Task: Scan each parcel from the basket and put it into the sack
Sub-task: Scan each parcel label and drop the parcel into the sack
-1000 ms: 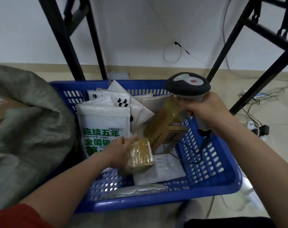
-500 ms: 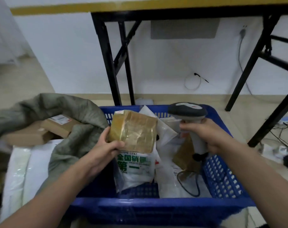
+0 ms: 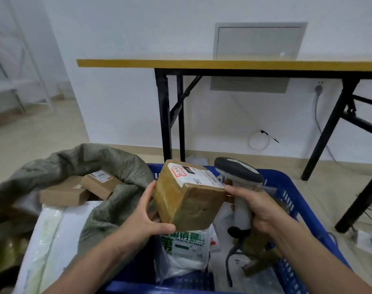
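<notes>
My left hand (image 3: 146,215) grips a tape-wrapped brown box parcel (image 3: 187,200) by its left side and holds it above the blue basket (image 3: 308,219), white label facing up. My right hand (image 3: 257,209) grips the grey handle of a barcode scanner (image 3: 238,177), whose dark head sits just right of the label; a right fingertip touches the box's right edge. The grey-green sack (image 3: 91,164) lies open at the left with brown boxes (image 3: 79,189) and white bags (image 3: 51,236) inside. A white bag with green print (image 3: 185,245) and other parcels remain in the basket.
A folding table (image 3: 223,64) with a yellow edge and black legs stands behind the basket against the white wall. Cables and a power strip (image 3: 369,238) lie on the floor at the right. The scanner's cable (image 3: 229,257) hangs into the basket.
My left hand lifted the brown box out of the basket and turned it so the label faces up. The scanner moved close to the label. The camera tilted upward.
</notes>
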